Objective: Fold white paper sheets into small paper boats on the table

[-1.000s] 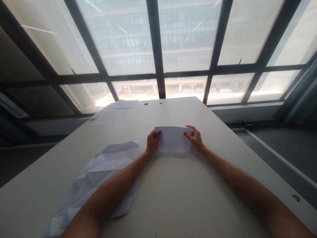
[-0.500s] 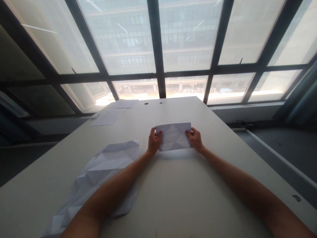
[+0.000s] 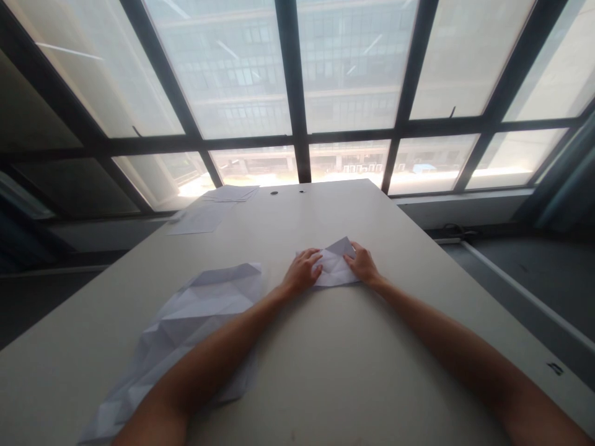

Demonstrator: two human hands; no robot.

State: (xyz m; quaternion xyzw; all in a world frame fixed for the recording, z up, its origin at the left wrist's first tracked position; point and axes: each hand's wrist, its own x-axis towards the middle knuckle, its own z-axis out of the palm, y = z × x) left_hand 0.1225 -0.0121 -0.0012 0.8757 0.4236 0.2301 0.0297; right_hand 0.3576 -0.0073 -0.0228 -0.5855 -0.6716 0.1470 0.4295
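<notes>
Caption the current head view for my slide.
Left hand and right hand handle creased paper at a white table facing windows.

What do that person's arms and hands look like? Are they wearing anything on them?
The left arm and right arm look slim and bare, without sleeves. The left hand and right hand wear no gloves. I see no watch.

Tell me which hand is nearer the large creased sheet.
Left. The left hand is right of the large creased sheet, its forearm over it; the right hand is farther right, at the folded paper.
</notes>
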